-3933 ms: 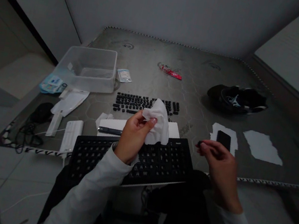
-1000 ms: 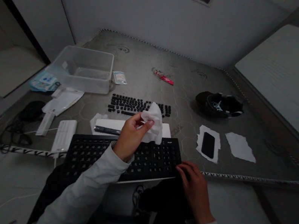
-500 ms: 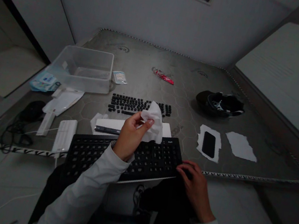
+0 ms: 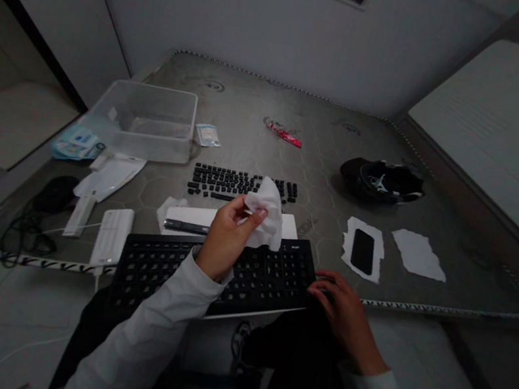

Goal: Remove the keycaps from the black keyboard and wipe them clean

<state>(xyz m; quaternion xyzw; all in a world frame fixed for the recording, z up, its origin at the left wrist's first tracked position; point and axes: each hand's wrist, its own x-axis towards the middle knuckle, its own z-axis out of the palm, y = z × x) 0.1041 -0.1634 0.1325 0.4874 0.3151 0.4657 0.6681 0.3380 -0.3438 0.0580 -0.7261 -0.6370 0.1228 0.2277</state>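
My left hand (image 4: 227, 237) is raised over a black keyboard frame (image 4: 162, 268) with its keycaps off, fingers pinched on a white wipe (image 4: 268, 219). My right hand (image 4: 342, 308) lies low at the frame's right end, fingers curled at its edge; what they hold, if anything, is hidden. Rows of loose black keycaps (image 4: 222, 181) lie on the grey mattress (image 4: 295, 160) beyond a white sheet (image 4: 189, 214) that carries a dark pen-like tool (image 4: 184, 226).
A clear plastic tub (image 4: 145, 119), a white pouch (image 4: 110, 176), a white device (image 4: 111, 237), and a black mouse (image 4: 55, 192) with cable sit at left. A red wrapper (image 4: 283, 133), a black cap (image 4: 381, 178), a phone (image 4: 362, 250) and torn paper (image 4: 417, 254) lie right.
Since several seconds ago my right hand dropped from mid-air to the keyboard frame's right end. In the last second it edged slightly up along that end. My left hand stayed put.
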